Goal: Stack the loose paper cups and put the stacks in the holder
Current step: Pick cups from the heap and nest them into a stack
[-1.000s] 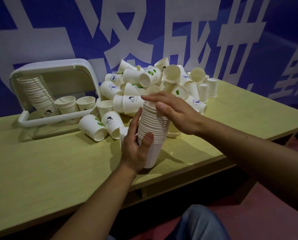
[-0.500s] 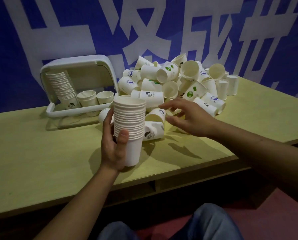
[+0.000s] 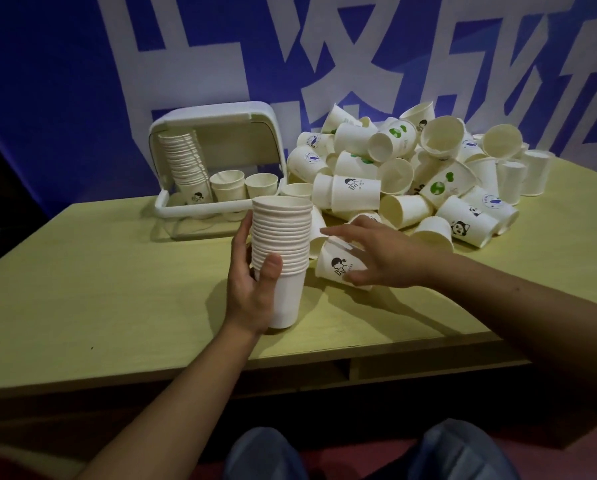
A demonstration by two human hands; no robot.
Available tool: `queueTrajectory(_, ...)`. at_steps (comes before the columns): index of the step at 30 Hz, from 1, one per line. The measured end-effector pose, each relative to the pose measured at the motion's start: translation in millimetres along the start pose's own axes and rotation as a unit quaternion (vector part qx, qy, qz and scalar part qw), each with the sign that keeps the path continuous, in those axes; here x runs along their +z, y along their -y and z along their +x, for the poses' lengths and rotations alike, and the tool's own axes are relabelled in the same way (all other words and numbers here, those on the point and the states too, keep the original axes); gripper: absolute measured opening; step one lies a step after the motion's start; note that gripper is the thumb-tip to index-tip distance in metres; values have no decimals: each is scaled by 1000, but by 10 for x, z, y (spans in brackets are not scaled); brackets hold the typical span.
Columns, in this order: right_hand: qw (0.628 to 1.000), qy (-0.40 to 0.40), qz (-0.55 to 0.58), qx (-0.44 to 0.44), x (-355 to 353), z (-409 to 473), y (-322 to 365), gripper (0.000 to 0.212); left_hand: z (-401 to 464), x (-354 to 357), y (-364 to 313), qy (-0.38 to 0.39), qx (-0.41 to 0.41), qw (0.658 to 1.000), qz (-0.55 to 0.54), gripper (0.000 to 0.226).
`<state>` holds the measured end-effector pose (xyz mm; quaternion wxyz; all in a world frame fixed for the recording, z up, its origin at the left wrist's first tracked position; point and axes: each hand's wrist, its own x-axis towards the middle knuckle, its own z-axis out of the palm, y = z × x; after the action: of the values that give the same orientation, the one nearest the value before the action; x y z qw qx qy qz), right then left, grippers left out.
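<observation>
Beside the stack the left hand is still gripping, the right hand is now curling around a printed cup, no longer reaching open-fingered.

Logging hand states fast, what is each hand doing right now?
Left hand: fingers curled round the stack of nested cups, holding it upright.
Right hand: fingers and thumb gripping a loose cup with a cartoon print beside the stack.
</observation>
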<state>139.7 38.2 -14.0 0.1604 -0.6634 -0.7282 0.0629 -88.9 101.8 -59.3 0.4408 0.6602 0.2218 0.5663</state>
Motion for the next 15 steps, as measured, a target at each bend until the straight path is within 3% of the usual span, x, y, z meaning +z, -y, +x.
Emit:
queueTrajectory(4,995,-50,87,5,-113,-68,-61,70,-4,6,9,8,11,1000,10,85)
queueTrajectory(6,981,-139,134,22,-241,-104,-91,67,-7,12,18,21,17,1000,12,84)
queueTrajectory(10,911,-324,251,51,-513,-123,-49,69,2,49,-6,59,14,998,25,83)
queueTrajectory(15,865,-362,346,2,-613,-114,286,67,57,152,-64,114,11,993,42,80)
